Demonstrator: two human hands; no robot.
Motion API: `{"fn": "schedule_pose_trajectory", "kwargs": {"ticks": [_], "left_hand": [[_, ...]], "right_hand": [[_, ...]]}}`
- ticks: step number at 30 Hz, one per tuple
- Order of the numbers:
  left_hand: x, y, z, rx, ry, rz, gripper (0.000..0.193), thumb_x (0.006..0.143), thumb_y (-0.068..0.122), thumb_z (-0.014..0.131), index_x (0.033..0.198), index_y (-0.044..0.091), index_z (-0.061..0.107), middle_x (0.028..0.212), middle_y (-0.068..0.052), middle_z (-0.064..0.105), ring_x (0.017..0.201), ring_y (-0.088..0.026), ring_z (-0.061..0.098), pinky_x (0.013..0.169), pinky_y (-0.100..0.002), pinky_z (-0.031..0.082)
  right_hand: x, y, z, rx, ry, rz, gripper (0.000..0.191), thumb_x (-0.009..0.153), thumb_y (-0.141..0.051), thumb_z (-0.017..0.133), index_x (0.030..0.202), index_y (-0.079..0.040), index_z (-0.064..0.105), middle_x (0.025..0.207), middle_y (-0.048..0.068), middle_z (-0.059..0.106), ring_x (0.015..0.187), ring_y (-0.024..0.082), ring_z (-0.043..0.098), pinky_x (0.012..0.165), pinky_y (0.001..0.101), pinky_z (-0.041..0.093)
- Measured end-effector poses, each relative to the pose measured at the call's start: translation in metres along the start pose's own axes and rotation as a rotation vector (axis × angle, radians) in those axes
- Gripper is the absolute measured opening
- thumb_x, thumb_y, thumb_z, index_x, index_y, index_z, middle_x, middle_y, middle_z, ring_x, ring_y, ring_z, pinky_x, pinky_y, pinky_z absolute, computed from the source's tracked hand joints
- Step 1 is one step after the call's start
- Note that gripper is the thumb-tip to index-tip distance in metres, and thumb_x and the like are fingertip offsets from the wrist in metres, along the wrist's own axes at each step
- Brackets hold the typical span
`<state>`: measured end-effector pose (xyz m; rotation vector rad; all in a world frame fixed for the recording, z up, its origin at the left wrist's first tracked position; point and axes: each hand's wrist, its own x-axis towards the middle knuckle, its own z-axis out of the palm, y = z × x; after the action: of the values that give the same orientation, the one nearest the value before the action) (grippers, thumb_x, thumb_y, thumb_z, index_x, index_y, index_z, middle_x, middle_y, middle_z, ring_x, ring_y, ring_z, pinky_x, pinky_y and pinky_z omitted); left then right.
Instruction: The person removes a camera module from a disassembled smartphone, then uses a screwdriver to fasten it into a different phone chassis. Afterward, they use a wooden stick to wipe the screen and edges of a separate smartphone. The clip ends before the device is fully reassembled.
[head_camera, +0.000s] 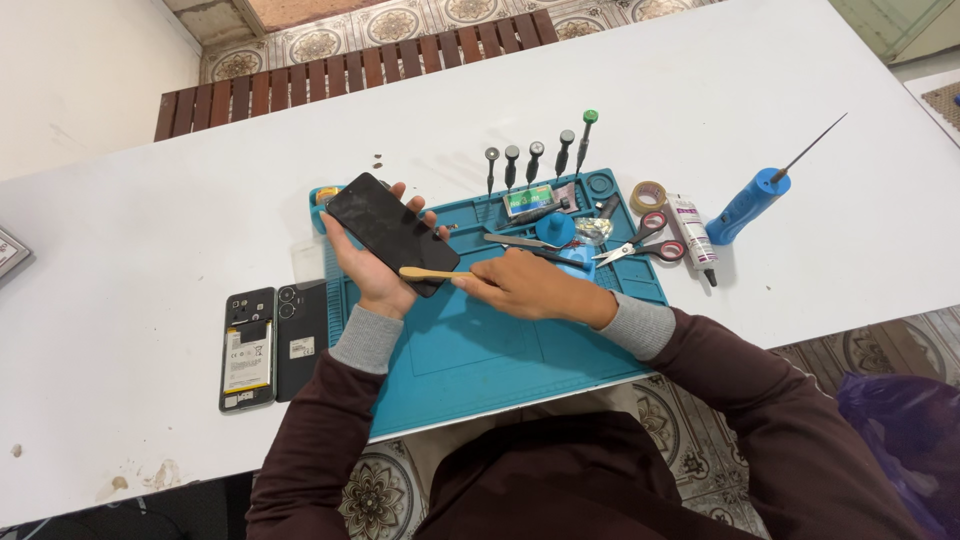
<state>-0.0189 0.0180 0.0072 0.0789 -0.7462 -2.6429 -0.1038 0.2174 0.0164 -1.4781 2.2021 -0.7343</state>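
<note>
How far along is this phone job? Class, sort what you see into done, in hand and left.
Done: an opened phone and a back cover lie left of the blue mat. In hand: the left hand holds a dark phone, the right hand sets a wooden pry tool at its edge. Left: its screen looks still attached.

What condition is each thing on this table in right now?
black phone: held tilted in left hand, screen dark
wooden stick: held by right hand, tip at phone's edge
opened phone: back off, insides showing
scissors: lying slightly open
tape roll: lying flat
</note>
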Motion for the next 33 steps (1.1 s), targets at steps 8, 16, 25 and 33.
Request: {"fn": "schedule_pose_trajectory", "kwargs": {"ticks": [8,16,25,33], "left_hand": [[0.000,0.002,0.001,0.116,0.032,0.045,0.094,0.090,0.084,0.026,0.134,0.006,0.055,0.109,-0.014,0.066,0.096,-0.028,0.065,0.091,-0.053,0.053],[0.000,0.004,0.000,0.002,0.020,0.027,0.094,0.091,0.086,0.030,0.132,0.006,0.057,0.107,-0.012,0.066,0.093,-0.026,0.065,0.088,-0.053,0.054],[0.002,0.006,-0.001,-0.036,-0.069,0.077,0.087,0.091,0.084,0.031,0.126,0.009,0.057,0.106,-0.010,0.064,0.095,-0.026,0.065,0.086,-0.052,0.054],[0.002,0.007,-0.003,-0.064,-0.037,0.077,0.086,0.092,0.084,0.030,0.124,0.010,0.057,0.107,-0.009,0.064,0.095,-0.026,0.064,0.086,-0.049,0.053]], "right_hand": [[0.005,0.006,-0.017,0.041,0.177,0.117,0.052,0.102,-0.048,0.045,0.081,-0.006,0.069,0.055,0.007,0.057,0.044,0.024,0.055,0.047,0.0421,0.042],[-0.002,-0.004,-0.006,-0.003,-0.003,0.009,0.059,0.105,-0.051,0.047,0.074,-0.004,0.068,0.054,0.011,0.053,0.047,0.025,0.053,0.051,0.0420,0.042],[0.006,0.012,-0.020,-0.016,0.117,0.103,0.058,0.103,-0.052,0.046,0.072,-0.006,0.065,0.053,0.010,0.055,0.043,0.025,0.052,0.048,0.0414,0.041],[-0.001,0.004,-0.010,0.000,0.020,-0.039,0.059,0.104,-0.052,0.046,0.078,-0.006,0.071,0.051,0.010,0.052,0.043,0.023,0.051,0.049,0.0390,0.042]]}}
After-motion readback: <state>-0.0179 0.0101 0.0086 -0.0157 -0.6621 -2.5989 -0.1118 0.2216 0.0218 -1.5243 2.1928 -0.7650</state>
